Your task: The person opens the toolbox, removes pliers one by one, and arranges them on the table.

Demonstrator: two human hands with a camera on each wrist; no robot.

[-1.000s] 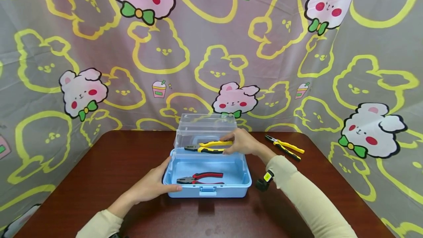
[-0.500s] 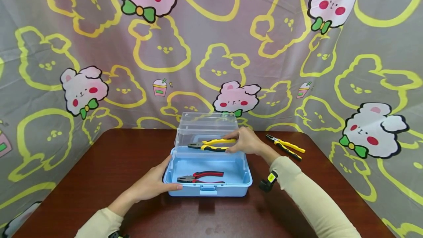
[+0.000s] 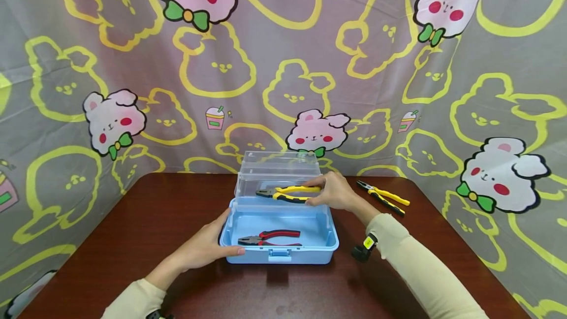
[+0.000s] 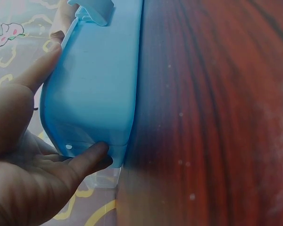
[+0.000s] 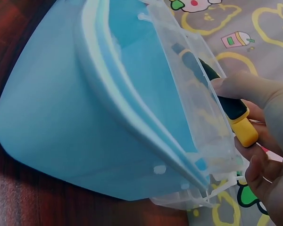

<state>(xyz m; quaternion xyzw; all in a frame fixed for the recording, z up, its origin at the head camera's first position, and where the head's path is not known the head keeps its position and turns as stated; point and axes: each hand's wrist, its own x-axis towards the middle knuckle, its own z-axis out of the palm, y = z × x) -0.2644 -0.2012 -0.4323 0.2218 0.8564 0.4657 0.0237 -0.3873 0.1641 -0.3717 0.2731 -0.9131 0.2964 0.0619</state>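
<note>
A light-blue toolbox (image 3: pixel 310 256) stands with its lid raised. My left hand (image 3: pixel 203 244) grips its front left corner, the thumb on the front rim and fingers along the side wall (image 4: pixel 96 84). Yellow-and-black pliers (image 3: pixel 285 189) are held by their handles in my right hand (image 3: pixel 338 191), above the clear tray (image 3: pixel 261 209) at the box's back. Their jaws point left. In the right wrist view a handle end (image 5: pixel 233 108) shows between thumb and fingers, behind clear plastic. Red-and-black pliers (image 3: pixel 280 233) lie inside the box near the front wall, partly hidden by it.
Another pair of yellow-and-black pliers (image 3: pixel 392 196) lies on the brown table (image 3: pixel 168 210) to the right of the box. The clear lid (image 3: pixel 279 159) rises at the back, close to the patterned curtain (image 3: pixel 248 107). A latch (image 3: pixel 280 257) is on the box front.
My right hand has moved slightly right and up, carrying the yellow-and-black pliers with it. The left hand keeps its place at the toolbox corner.
</note>
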